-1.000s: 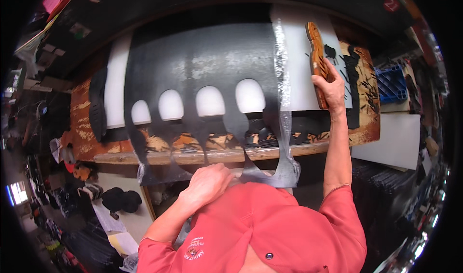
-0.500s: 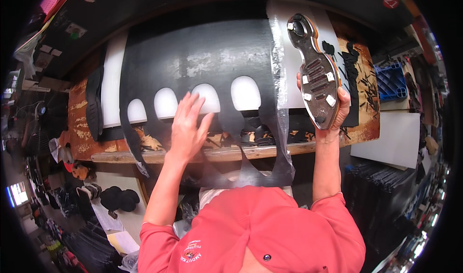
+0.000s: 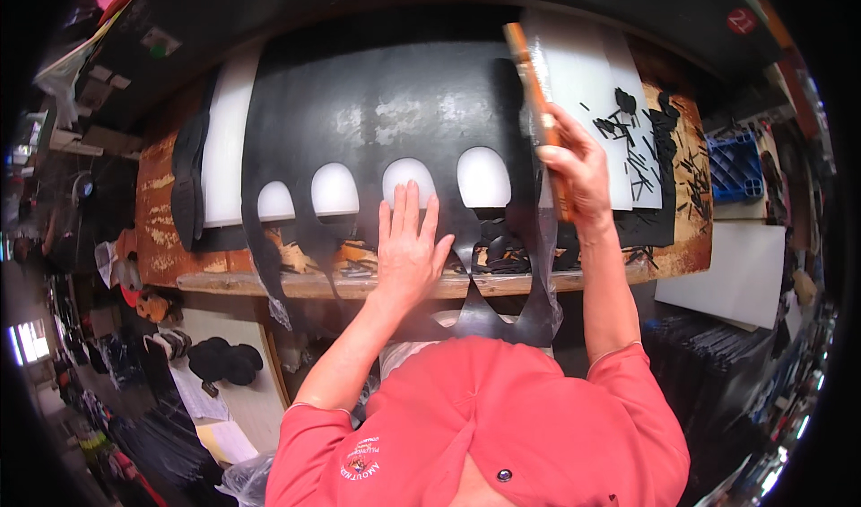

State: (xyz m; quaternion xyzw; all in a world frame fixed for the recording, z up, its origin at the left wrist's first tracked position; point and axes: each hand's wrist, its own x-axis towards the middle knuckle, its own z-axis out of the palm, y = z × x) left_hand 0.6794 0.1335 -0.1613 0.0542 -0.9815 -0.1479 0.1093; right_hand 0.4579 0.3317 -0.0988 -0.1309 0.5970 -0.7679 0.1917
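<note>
A black sheet [image 3: 359, 104] covers most of the work surface, with several sole-shaped cut-outs along its near edge that show white beneath. My left hand [image 3: 408, 242] lies over the near part of the sheet, fingers stretched out, the fingertips reaching into one cut-out. Above the sheet's right edge, my right hand [image 3: 578, 166] grips a sole-shaped cutting die [image 3: 536, 95]. The die is turned on edge, so its orange-brown side shows and its inner face is hidden. Thin clear plastic film trails along the sheet's right side.
A white cutting board [image 3: 227, 148] lies under the sheet. Black scraps [image 3: 632, 139] are scattered on its right part and on the worn wooden table [image 3: 157, 229]. A blue crate [image 3: 734, 164] stands to the right, above a white panel [image 3: 722, 260]. Black pieces [image 3: 188, 175] lie at the left.
My right hand has swung the die leftward and turned it from face-up to on edge. My left hand has moved slightly right and flattened toward the sheet.
</note>
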